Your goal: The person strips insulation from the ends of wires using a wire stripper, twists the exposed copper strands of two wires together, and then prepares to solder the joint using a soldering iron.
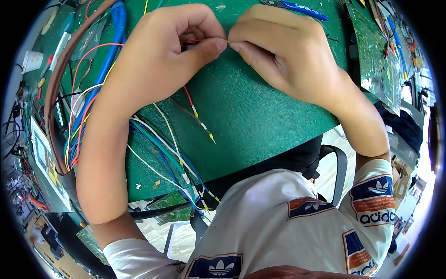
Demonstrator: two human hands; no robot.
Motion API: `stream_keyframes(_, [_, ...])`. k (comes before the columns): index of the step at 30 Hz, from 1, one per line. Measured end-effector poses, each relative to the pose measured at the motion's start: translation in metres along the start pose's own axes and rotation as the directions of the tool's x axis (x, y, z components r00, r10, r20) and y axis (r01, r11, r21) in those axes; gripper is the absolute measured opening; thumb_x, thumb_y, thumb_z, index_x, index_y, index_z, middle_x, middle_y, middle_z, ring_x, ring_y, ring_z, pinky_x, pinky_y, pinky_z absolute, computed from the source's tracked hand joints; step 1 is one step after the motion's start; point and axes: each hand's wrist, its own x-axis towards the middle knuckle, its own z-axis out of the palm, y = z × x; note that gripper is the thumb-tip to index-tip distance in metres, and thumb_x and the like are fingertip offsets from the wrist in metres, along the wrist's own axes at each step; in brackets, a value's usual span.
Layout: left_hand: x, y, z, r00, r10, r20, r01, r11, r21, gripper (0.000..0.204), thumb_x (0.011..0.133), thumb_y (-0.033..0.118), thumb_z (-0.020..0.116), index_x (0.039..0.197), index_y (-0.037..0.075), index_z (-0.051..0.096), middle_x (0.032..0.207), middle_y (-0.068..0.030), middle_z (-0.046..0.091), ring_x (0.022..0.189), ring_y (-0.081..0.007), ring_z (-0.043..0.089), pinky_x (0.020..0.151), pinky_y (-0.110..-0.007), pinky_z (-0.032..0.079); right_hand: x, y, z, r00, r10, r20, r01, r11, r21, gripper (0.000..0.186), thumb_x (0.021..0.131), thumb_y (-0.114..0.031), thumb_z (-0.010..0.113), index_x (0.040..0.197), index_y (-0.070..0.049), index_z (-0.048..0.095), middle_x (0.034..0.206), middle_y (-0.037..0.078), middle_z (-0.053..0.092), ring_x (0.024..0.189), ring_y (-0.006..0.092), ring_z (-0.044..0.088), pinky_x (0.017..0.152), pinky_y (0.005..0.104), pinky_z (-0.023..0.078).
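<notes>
Both my hands meet over the far part of a green work mat (241,125). My left hand (167,56) is closed around a thin red wire (193,42), its thumb and forefinger pinching near the wire's end. Right against those fingertips, my right hand (292,51) pinches something tiny at the tip, too small to make out. Below my left hand hang loose wires with crimped ends: a red wire (189,96) with a yellow sleeve and a dark wire (204,125) with white and yellow sleeves.
Blue-handled cutters (302,9) lie beyond my right hand. A thick brown cable (56,88) and a blue cable (118,23) run along the left. Several white, blue and green wires (179,160) trail over the near edge. Green circuit boards (371,56) stand at the right.
</notes>
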Motion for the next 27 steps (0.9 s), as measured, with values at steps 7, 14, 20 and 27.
stream_keyframes(7, [0.002, -0.002, 0.015, 0.988, 0.145, -0.052, -0.123, 0.945, 0.302, 0.008, 0.092, 0.005, 0.069, 0.092, -0.001, 0.064, 0.076, -0.0011, 0.063, 0.069, -0.005, 0.055, 0.063, -0.022, 0.046, 0.009, 0.016, -0.009, 0.538, 0.514, 0.668, -0.798, 0.056, 0.6, 0.005, 0.088, -0.003, 0.069, 0.089, 0.001, 0.068, 0.069, 0.007, 0.063, 0.05, 0.0126, 0.054, 0.046, 0.0242, 0.039])
stream_keyframes(14, [0.003, -0.01, 0.019, 0.964, 0.266, -0.028, -0.241, 0.909, 0.341, 0.009, 0.091, 0.006, 0.069, 0.092, -0.001, 0.064, 0.073, -0.0032, 0.063, 0.066, -0.0079, 0.056, 0.062, -0.023, 0.046, -0.011, 0.042, 0.008, 0.379, 0.371, 0.848, -0.746, -0.42, 0.517, 0.009, 0.087, -0.002, 0.071, 0.094, 0.002, 0.069, 0.073, 0.009, 0.064, 0.049, 0.0136, 0.054, 0.043, 0.0259, 0.039])
stream_keyframes(20, [0.004, -0.008, 0.02, 0.973, 0.231, -0.028, -0.203, 0.902, 0.381, 0.01, 0.091, 0.006, 0.07, 0.097, -0.001, 0.066, 0.077, -0.0044, 0.067, 0.069, -0.0085, 0.06, 0.064, -0.023, 0.048, -0.014, 0.048, 0.007, 0.383, 0.386, 0.839, -0.772, -0.365, 0.521, 0.009, 0.088, -0.005, 0.071, 0.094, 0.001, 0.069, 0.075, 0.008, 0.064, 0.052, 0.0129, 0.056, 0.047, 0.0254, 0.042])
stream_keyframes(27, [0.008, -0.017, 0.015, 0.989, 0.135, -0.066, -0.114, 0.96, 0.254, 0.012, 0.092, 0.008, 0.07, 0.1, -0.001, 0.066, 0.084, -0.0025, 0.069, 0.077, -0.0062, 0.062, 0.069, -0.021, 0.049, -0.011, 0.053, 0.009, 0.458, 0.389, 0.799, -0.767, -0.282, 0.576, 0.009, 0.09, -0.007, 0.069, 0.095, 0.001, 0.068, 0.075, 0.006, 0.064, 0.054, 0.0113, 0.056, 0.051, 0.0242, 0.045])
